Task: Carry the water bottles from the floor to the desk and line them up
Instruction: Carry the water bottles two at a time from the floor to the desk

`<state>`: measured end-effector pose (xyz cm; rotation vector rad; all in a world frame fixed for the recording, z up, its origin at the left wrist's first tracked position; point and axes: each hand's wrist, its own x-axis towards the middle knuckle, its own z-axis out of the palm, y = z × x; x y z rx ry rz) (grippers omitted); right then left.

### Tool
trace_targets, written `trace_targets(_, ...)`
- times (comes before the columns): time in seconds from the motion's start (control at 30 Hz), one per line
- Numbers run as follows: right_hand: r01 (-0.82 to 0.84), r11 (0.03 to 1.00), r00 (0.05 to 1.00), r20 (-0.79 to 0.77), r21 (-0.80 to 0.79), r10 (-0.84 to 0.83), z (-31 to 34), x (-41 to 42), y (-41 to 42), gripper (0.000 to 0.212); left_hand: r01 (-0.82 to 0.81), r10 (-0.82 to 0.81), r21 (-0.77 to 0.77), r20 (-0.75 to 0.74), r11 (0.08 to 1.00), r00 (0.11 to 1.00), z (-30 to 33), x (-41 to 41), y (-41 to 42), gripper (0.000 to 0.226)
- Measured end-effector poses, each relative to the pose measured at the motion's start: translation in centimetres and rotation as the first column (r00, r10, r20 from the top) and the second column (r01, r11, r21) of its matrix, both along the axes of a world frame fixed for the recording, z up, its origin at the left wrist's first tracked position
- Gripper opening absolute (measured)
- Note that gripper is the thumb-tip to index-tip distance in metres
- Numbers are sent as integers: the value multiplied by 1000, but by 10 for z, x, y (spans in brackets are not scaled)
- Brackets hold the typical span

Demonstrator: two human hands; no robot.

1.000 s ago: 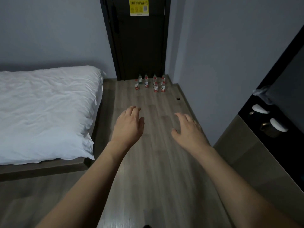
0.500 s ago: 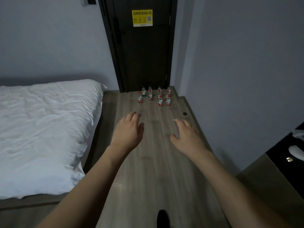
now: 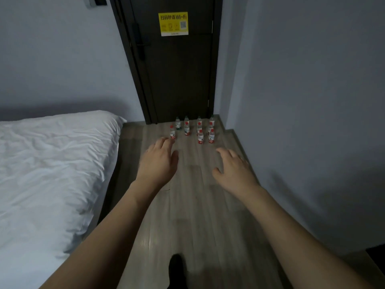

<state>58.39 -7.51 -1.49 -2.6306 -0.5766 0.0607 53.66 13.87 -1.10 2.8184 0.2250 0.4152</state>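
Several water bottles (image 3: 192,129) stand upright in a loose cluster on the wooden floor (image 3: 200,205), just in front of the dark door (image 3: 179,69) with the yellow Wi-Fi notice (image 3: 173,23). I cannot count them exactly, because some hide behind others, but there are about ten, most with red caps and red labels. All of them are on the floor, and the bench is not in view, so I judge that the task is at its very beginning: no bottle is lifted, and every carry and the lining up are left to do.

My left hand (image 3: 159,163) is stretched forward with the palm down and the fingers loosely spread; it holds nothing. In the picture its fingertips overlap the nearest bottle at the left, but I believe the hand is in the air well before the cluster. My right hand (image 3: 234,168) is the same, spread wide and empty, touching nothing. The white bed (image 3: 52,174) lies at my left, and a dark shoe tip (image 3: 176,268) shows below.
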Motion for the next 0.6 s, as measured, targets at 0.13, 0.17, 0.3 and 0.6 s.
trace_targets(0.13, 11, 1000, 999, -41, -3, -11, -10, 51, 20, 59, 7, -7, -9, -32, 1000, 999, -13, 52, 22, 45)
trace_targets(0.17, 11, 1000, 999, -38, -4, -11, -11, 64, 27, 59, 4, -4, -12, -31, 1000, 1000, -14, 65, 29, 45)
trace_targets(0.3, 19, 1000, 1000, 5, 7, -19, -11, 135, 63, 54, 10, -11, -25, -25, 1000, 1000, -19, 137, 63, 43)
trace_targets(0.6, 36, 998, 999, 19, 55, -37, 1, 294, 156, 53, 40, -40, -40, 10, 998, 999, -4, 303, 161, 42)
